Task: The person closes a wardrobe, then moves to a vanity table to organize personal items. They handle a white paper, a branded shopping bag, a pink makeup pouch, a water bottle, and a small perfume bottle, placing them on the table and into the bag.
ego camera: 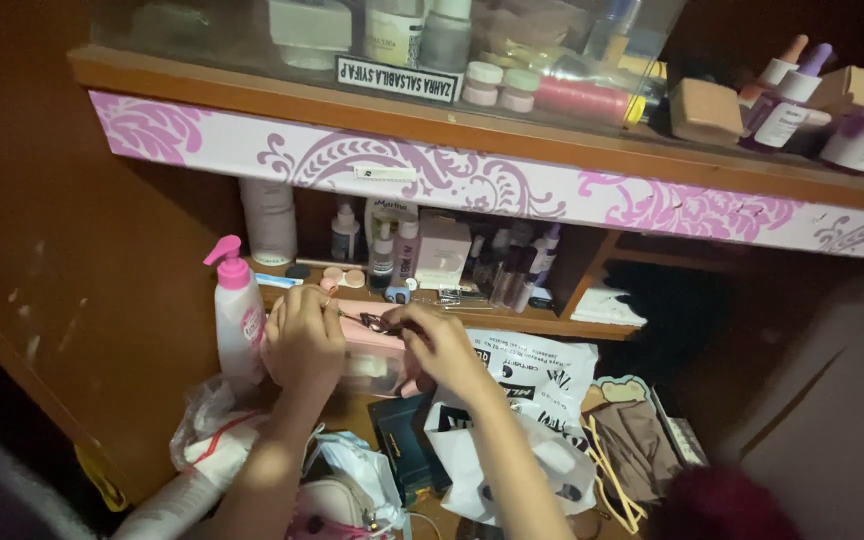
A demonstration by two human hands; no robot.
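Note:
My left hand [304, 338] and my right hand [439, 342] meet over a pink pouch [377, 352] at the front of a wooden shelf. Between their fingertips they pinch a small dark thin item [377, 322], too small to identify. The left hand's fingers curl around one end of it, and the right hand's thumb and finger close on the other end. A white pump bottle with a pink top [237, 312] stands just left of my left hand.
Behind the hands stand several small cosmetic bottles and a pale pink box [444, 252]. Below lie white printed plastic bags [532, 400], a dark box [402, 440] and a brown mask [642, 445]. An upper shelf with pink-patterned trim [472, 180] holds jars and dropper bottles [787, 100].

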